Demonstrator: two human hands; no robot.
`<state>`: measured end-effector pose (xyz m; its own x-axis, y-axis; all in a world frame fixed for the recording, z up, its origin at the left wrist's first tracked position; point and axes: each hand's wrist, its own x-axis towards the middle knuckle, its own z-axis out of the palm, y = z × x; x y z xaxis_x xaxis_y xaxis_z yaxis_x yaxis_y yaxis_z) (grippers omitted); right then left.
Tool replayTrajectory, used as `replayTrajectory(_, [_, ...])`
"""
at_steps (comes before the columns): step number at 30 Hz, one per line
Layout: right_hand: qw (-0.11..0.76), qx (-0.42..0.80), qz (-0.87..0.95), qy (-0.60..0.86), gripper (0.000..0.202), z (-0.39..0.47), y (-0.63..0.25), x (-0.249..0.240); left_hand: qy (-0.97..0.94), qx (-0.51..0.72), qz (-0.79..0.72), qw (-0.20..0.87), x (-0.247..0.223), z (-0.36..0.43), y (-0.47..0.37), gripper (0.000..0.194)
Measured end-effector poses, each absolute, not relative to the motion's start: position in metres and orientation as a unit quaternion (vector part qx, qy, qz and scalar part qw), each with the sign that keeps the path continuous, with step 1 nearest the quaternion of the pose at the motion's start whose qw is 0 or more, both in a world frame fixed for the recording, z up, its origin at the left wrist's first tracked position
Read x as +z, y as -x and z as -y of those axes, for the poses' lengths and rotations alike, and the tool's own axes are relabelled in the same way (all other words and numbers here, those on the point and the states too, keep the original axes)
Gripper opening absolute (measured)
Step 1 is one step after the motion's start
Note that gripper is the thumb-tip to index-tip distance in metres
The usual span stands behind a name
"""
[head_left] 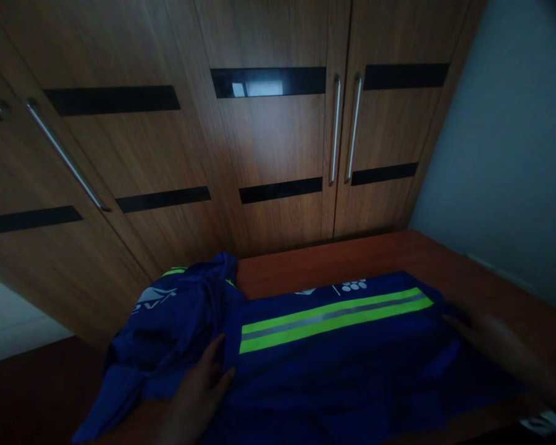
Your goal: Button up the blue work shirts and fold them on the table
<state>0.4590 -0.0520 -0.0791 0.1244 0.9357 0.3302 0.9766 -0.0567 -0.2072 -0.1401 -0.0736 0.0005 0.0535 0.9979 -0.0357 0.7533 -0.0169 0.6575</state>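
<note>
A dark blue garment [333,377] lies spread out between the two hands, its far edge turned away from them. Across it, from just ahead of the left hand to just ahead of the right, runs a bright yellow-green band [328,319] with a grey stripe along its middle. Beyond the band, farther from the hands, pale printed marks [354,285] show near the cloth's far edge, among them a cluster of round dots.

The left hand [194,398] is at the garment's left side, thumb and forefinger parted in a moderate gap, the thumb tip over the cloth; whether it pinches any fabric cannot be told. The right hand [500,346] is blurred and dim, its fingertips at the garment's right edge; its grip cannot be made out.

Just left of the left hand and partly ahead of it is a crumpled blue heap [180,327] with pale lettering and touches of yellow-green; whether it joins the spread cloth is unclear. Under all this is a reddish-brown counter [324,266], bare beyond the garment and ahead of the right hand. Below the right hand, a whitish object [544,423] is too dark to identify.

Past the counter, ahead of both hands, stand wooden cabinet doors [269,136] with black strips [113,100] and metal handles [336,130]. Ahead and to the right of the right hand is a plain bluish wall [514,154].
</note>
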Motion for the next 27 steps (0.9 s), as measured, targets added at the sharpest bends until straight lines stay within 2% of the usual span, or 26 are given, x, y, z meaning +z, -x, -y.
replayTrajectory(3, [0.132,-0.108,0.660,0.732,0.055,0.057,-0.442,-0.068,-0.706,0.208,-0.672,0.076,0.007,0.073,0.133,0.054])
replayTrajectory(6, [0.147,-0.168,0.671,0.707,0.057,0.058,-0.397,-0.044,-0.739,0.250,-0.623,-0.059,0.019,0.076,0.098,0.050])
replayTrajectory(10, [0.237,-0.122,0.762,0.591,0.050,0.047,-0.301,-0.024,-0.843,0.196,-0.500,-0.027,0.027,0.074,0.013,0.048])
replayTrajectory(13, [0.254,-0.053,0.817,0.515,0.047,0.032,-0.242,-0.031,-0.883,0.154,-0.444,0.019,0.015,0.058,-0.041,0.050])
replayTrajectory(16, [0.245,-0.023,0.813,0.528,0.046,0.018,-0.221,-0.051,-0.882,0.126,-0.453,0.038,-0.007,0.035,-0.058,0.058])
replayTrajectory(20, [0.199,-0.035,0.803,0.561,0.050,0.009,-0.245,-0.070,-0.874,0.116,-0.468,0.053,-0.028,0.020,-0.035,0.062])
replayTrajectory(24, [0.167,-0.105,0.763,0.616,0.053,0.013,-0.313,-0.080,-0.849,0.123,-0.513,0.013,-0.029,0.023,0.002,0.065])
replayTrajectory(27, [0.142,-0.148,0.750,0.629,0.041,0.023,-0.375,-0.091,-0.823,0.120,-0.555,-0.031,-0.026,0.030,0.032,0.064])
